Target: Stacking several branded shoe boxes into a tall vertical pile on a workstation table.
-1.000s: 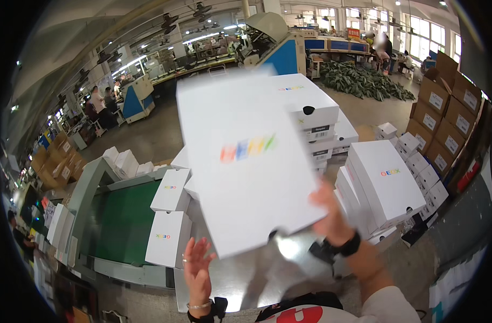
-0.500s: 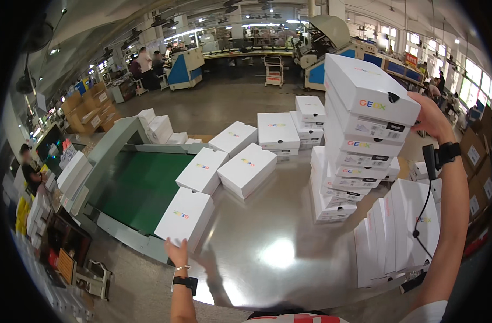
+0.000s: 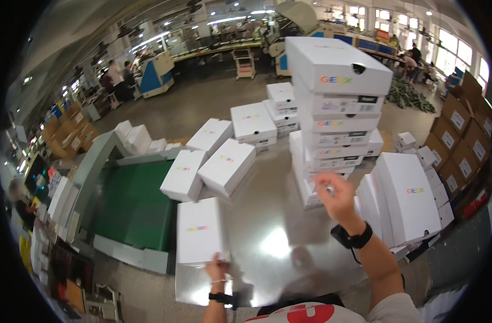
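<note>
A white shoe box (image 3: 199, 226) with coloured lettering lies on the near left of the shiny metal table (image 3: 257, 269). My left hand (image 3: 217, 267) grips its near right corner, the fingers partly hidden. My right hand (image 3: 337, 196) is in the air before a tall stack of white shoe boxes (image 3: 340, 67), its fingers loosely curled but apart, holding nothing. Two more shoe boxes, one on the left (image 3: 183, 175) and one beside it (image 3: 227, 166), lie just beyond the held box.
A green conveyor belt (image 3: 133, 202) in a grey frame borders the table on the left. Farther back sit a shoe box (image 3: 253, 121) and a small stack (image 3: 282, 97). Leaning boxes (image 3: 407, 199) crowd the right side, with brown cartons (image 3: 461, 140) beyond them.
My left hand has drawn the shoe box rightward and nearer, turning it straighter. My right hand has come off the top of the stack, down and leftward. The view has shifted right.
</note>
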Action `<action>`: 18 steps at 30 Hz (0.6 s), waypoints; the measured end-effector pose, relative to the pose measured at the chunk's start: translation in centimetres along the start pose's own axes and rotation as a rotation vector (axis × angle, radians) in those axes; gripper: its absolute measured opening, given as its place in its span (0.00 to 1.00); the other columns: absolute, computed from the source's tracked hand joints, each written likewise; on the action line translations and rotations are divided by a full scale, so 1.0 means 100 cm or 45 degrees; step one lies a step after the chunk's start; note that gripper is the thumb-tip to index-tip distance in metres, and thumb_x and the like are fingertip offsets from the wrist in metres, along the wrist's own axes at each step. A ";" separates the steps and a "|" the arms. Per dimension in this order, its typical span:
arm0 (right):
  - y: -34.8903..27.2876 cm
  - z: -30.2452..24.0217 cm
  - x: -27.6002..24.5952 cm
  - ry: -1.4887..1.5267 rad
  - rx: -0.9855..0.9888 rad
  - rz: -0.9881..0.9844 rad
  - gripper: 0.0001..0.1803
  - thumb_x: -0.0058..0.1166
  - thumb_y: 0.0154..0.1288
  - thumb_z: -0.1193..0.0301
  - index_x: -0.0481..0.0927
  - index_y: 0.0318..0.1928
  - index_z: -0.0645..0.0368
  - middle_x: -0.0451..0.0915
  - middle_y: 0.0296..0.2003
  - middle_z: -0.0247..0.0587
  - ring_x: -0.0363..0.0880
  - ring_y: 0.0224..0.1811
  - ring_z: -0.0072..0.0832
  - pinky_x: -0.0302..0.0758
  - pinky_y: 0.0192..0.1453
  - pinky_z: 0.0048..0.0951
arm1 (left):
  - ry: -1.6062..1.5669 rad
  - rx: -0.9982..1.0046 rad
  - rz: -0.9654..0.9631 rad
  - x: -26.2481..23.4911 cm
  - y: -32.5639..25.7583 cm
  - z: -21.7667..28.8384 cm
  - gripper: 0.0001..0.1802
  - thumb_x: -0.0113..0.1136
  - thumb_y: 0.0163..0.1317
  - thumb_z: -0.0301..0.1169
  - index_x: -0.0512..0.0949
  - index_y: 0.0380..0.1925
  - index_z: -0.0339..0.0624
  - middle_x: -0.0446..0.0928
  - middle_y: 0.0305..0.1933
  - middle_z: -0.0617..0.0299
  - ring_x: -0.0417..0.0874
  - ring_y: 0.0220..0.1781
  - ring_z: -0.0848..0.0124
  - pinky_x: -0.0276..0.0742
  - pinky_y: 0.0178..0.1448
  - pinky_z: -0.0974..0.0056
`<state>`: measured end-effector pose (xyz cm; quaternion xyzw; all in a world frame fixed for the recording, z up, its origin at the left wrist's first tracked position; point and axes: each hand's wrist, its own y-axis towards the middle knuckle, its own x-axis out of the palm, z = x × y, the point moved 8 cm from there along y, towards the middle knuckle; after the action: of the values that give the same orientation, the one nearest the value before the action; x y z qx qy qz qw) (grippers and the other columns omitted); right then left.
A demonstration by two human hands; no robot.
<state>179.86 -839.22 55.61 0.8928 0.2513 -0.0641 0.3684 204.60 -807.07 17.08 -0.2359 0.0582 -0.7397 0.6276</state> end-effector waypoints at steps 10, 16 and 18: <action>-0.150 0.124 0.131 -0.087 0.424 -0.692 0.18 0.55 0.53 0.62 0.75 0.38 0.63 0.77 0.36 0.47 0.75 0.36 0.31 0.70 0.41 0.27 | 0.358 0.249 0.236 -0.124 -0.031 0.117 0.22 0.62 0.45 0.21 0.67 0.42 0.35 0.75 0.33 0.60 0.76 0.35 0.71 0.73 0.40 0.67; -0.321 0.128 0.195 0.203 0.955 -1.796 0.27 0.48 0.58 0.52 0.74 0.46 0.64 0.75 0.40 0.45 0.71 0.46 0.30 0.64 0.53 0.26 | 0.542 -0.306 -0.506 -0.090 -0.167 -0.017 0.28 0.58 0.51 0.29 0.63 0.51 0.34 0.70 0.49 0.57 0.71 0.49 0.69 0.67 0.53 0.64; -0.349 0.119 0.197 0.320 1.244 -1.744 0.27 0.48 0.59 0.53 0.72 0.47 0.64 0.74 0.42 0.44 0.69 0.47 0.28 0.64 0.54 0.26 | 0.303 -0.369 -0.420 -0.082 -0.182 -0.027 0.29 0.58 0.51 0.29 0.61 0.53 0.35 0.69 0.50 0.57 0.70 0.50 0.67 0.66 0.54 0.64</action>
<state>180.48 -818.46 19.31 0.6029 0.7193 -0.2747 -0.2089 187.93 -796.07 19.36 -0.2408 0.1979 -0.8387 0.4466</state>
